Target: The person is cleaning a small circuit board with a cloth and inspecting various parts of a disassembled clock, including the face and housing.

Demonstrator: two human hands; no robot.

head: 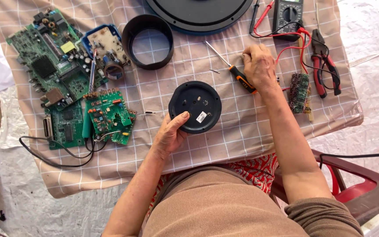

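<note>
The left hand (170,134) reaches forward from the lower centre, forearm angled up and to the right. Its thumb lies on the near-left edge of the round black disc (194,106), and the fingers curl under that rim; the grip is closed on the disc. The disc lies flat at the centre of the checked cloth (224,145) covering the desk, with a small white label near its right side.

The right hand (259,66) extends farther out, forearm nearly straight, palm down. Its fingers are bent over the orange-and-black handle of the screwdriver (232,69); the grip appears to be closed on it, though the hand hides the contact. The shaft points up and to the left, flat on the cloth.

To the right of this hand lie a small green wound component (299,92), red-handled pliers (325,68) and red leads running to a multimeter (288,12). To the left lie green circuit boards (66,79), with a black cable looping below them. At the far edge sit a black ring (148,41) and a large black disc (198,15).
</note>
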